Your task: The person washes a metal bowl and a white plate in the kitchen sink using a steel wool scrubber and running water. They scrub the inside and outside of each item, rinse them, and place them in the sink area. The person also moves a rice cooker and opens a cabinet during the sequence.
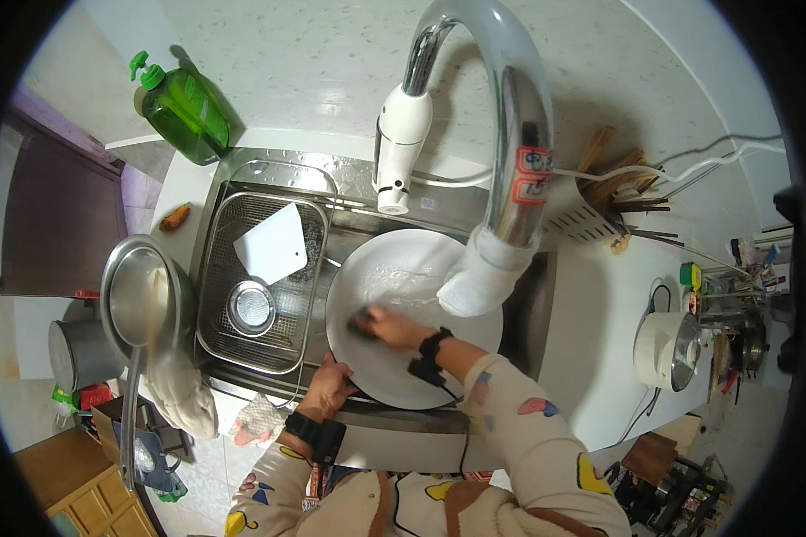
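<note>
A large round white basin [403,379] lies over the right part of the steel sink, with a little clear water inside. My left hand [329,386] grips its rim at the lower left, the fingers partly hidden. Inside the basin, my right hand [396,327] presses a small dark scouring pad [361,325] against the left inner wall; both are motion-blurred. Above the basin's right side hangs the spout of a chrome faucet [520,121], its end wrapped in white cloth [480,282]. Each wrist wears a black strap with a small device.
Left of the basin, a wire basket [255,359] holds a white plastic scraper [275,245] and a sink strainer [251,308]. A green pump bottle [187,114], a long-handled steel ladle [134,295], a chopstick holder [581,218] and a white electric pot [665,350] stand around the sink.
</note>
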Motion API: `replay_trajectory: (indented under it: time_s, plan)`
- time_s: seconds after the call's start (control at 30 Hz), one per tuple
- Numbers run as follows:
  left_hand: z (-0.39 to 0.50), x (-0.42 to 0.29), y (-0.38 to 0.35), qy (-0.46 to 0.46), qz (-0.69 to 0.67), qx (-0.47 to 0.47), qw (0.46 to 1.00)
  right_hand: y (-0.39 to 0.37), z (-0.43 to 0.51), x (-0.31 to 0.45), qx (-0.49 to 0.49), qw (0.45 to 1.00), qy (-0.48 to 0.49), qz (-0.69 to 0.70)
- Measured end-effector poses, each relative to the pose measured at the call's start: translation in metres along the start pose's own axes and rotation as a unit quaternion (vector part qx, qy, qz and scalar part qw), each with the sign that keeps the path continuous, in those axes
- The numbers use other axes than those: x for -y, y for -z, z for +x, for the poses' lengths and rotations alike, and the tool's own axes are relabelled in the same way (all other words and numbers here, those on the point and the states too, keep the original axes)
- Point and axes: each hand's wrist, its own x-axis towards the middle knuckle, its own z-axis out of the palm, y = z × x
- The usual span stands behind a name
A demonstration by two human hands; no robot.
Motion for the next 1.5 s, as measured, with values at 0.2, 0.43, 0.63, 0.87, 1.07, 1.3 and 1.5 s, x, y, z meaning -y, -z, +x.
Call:
replay_trajectory:
  time_s: [0.2,0.43,0.63,0.87,1.07,1.3,1.5]
  plan:
    - [0.001,0.002,0.001,0.006,-0.014,0.003,1.000,0.052,-0.072,-0.018,0.057,0.990,-0.001,-0.133]
    - [0.011,0.009,0.011,0.005,0.001,-0.001,1.000,-0.001,0.010,-0.018,-0.232,0.953,-0.195,0.023]
    - [0.010,0.009,0.012,0.004,0.002,0.001,1.000,-0.051,0.030,0.050,-0.199,0.959,-0.094,0.178]
    - [0.009,0.009,0.008,-0.004,0.001,-0.011,1.000,0.011,0.066,0.068,-0.335,0.929,-0.076,0.136]
    - [0.009,0.010,0.006,-0.001,-0.045,-0.003,0.999,-0.009,0.015,0.088,-0.155,0.979,0.092,0.094]
    - [0.007,0.010,0.006,-0.002,-0.013,-0.024,1.000,-0.008,0.041,0.075,-0.273,0.955,0.013,0.118]
    - [0.003,0.007,0.005,-0.012,-0.029,0.006,0.999,-0.015,-0.066,0.033,0.181,0.970,0.078,-0.143]
